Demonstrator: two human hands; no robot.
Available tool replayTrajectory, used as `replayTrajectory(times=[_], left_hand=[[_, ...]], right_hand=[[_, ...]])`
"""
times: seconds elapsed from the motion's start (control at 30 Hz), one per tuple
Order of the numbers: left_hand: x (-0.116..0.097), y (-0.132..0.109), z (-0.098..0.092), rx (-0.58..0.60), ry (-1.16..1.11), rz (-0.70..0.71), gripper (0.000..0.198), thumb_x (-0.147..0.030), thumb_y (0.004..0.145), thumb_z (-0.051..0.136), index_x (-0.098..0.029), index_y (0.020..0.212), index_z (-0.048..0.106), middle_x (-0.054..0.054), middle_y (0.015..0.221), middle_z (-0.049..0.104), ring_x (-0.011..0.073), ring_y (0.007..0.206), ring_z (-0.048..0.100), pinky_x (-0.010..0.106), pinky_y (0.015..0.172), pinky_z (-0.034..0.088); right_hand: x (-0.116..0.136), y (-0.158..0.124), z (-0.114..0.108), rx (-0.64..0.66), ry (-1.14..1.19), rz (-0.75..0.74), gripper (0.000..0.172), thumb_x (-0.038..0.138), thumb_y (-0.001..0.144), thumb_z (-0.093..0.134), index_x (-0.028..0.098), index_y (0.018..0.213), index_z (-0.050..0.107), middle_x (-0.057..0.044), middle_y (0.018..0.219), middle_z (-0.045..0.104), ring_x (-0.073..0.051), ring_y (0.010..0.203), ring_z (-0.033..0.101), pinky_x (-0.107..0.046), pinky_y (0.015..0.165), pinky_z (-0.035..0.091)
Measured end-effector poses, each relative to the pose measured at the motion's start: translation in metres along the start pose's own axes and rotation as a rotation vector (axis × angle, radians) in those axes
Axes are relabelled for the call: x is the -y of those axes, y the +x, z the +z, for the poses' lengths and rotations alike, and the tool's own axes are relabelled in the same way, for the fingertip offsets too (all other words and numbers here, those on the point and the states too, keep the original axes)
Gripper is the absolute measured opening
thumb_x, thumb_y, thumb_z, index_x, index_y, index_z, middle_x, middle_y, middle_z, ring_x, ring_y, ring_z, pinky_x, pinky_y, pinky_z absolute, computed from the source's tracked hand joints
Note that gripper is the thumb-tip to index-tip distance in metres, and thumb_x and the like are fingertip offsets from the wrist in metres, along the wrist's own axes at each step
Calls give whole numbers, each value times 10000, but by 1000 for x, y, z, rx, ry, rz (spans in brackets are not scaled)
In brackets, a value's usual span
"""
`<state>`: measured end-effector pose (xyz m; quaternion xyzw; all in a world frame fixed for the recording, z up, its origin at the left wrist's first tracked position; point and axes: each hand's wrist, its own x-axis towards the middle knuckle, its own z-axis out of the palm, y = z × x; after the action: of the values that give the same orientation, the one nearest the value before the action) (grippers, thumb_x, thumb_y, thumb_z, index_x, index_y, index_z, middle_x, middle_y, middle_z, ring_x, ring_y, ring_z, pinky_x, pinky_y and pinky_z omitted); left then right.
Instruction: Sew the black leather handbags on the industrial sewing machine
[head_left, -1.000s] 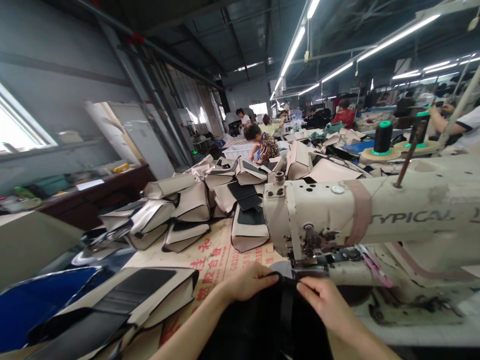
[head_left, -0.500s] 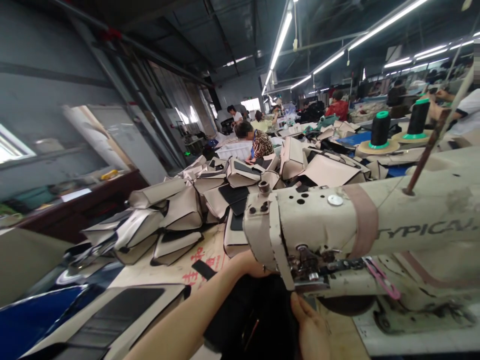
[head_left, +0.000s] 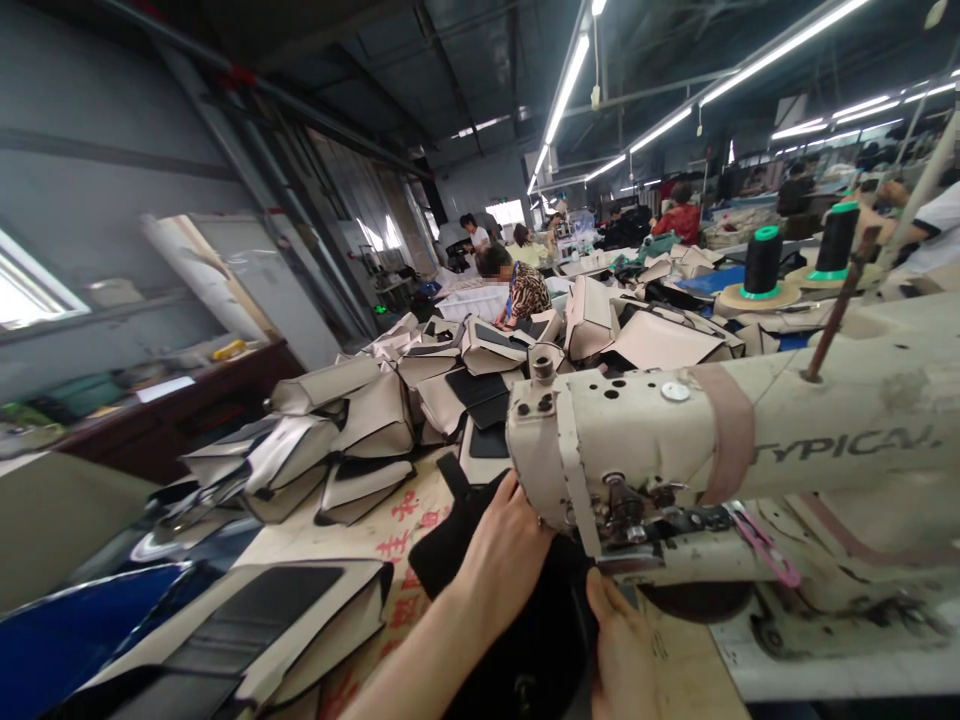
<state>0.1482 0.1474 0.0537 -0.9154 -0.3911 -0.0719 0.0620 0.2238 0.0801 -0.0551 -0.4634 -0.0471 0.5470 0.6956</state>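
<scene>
A cream sewing machine (head_left: 750, 430) marked TYPICAL fills the right side. Black fabric (head_left: 457, 545) lies under its head. My left hand (head_left: 504, 550) lies flat on the fabric just left of the needle area, fingers stretched forward beside the machine head. My right hand (head_left: 619, 645) sits lower, under the presser foot, with the thumb up against the fabric's edge; its fingers are mostly hidden. The needle itself is hidden behind the machine's metal parts.
Several beige-and-black sewn pieces (head_left: 360, 420) are heaped across the table behind the machine, one more (head_left: 255, 630) lies at the near left. Black thread cones (head_left: 761, 262) stand at the back right. Other people (head_left: 517, 285) work at tables farther back. Cardboard with red print (head_left: 397, 520) covers the table.
My left hand has pushed the black fabric away, past the machine head. My right hand has dropped below the presser foot. The view has swung slightly.
</scene>
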Motion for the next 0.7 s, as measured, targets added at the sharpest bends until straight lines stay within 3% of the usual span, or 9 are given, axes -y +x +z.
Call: replayTrajectory(times=[0.1, 0.17, 0.27, 0.47, 0.57, 0.7], left_hand=[[-26, -51, 24, 100, -95, -192, 342, -284, 882, 361, -208, 742, 664, 66, 798, 665, 208, 818, 610, 333, 791, 470], [-38, -66, 45, 134, -148, -368, 361, -369, 875, 370, -162, 921, 662, 113, 929, 671, 237, 890, 617, 325, 796, 480], [-46, -54, 70, 126, -234, -520, 488, -432, 881, 345, -69, 1131, 553, 181, 1100, 609, 245, 1024, 575, 302, 861, 448], [-57, -16, 80, 120, -250, -759, 443, -350, 920, 247, -113, 952, 620, 126, 816, 646, 207, 729, 640, 242, 566, 439], [-59, -16, 80, 152, -127, -695, 338, -270, 902, 318, -164, 1037, 609, 124, 867, 641, 209, 742, 630, 237, 561, 422], [-55, -18, 83, 182, -60, -677, 338, -195, 883, 354, -210, 1151, 559, 103, 849, 643, 198, 740, 624, 232, 581, 423]], right_hand=[[-7, 5, -7, 19, -33, -1, 538, 569, 574, 697, 94, 826, 680, -101, 897, 663, -247, 918, 580, -296, 755, 483], [-9, 7, -11, 31, -43, 2, 534, 552, 576, 698, 94, 851, 676, -104, 932, 657, -257, 954, 566, -308, 796, 467], [-6, 7, -12, 28, -48, -16, 498, 509, 563, 703, 100, 847, 679, -102, 920, 661, -255, 940, 570, -306, 806, 458], [8, -2, -4, 37, -75, -88, 409, 489, 586, 655, 119, 754, 695, -90, 798, 674, -227, 745, 600, -265, 604, 485], [7, -3, -3, 0, -103, -139, 444, 530, 564, 664, 112, 712, 693, -93, 768, 672, -227, 718, 600, -262, 582, 484], [1, 2, -7, 1, -98, -69, 489, 543, 566, 679, 105, 784, 697, -97, 826, 673, -246, 798, 605, -267, 632, 493]])
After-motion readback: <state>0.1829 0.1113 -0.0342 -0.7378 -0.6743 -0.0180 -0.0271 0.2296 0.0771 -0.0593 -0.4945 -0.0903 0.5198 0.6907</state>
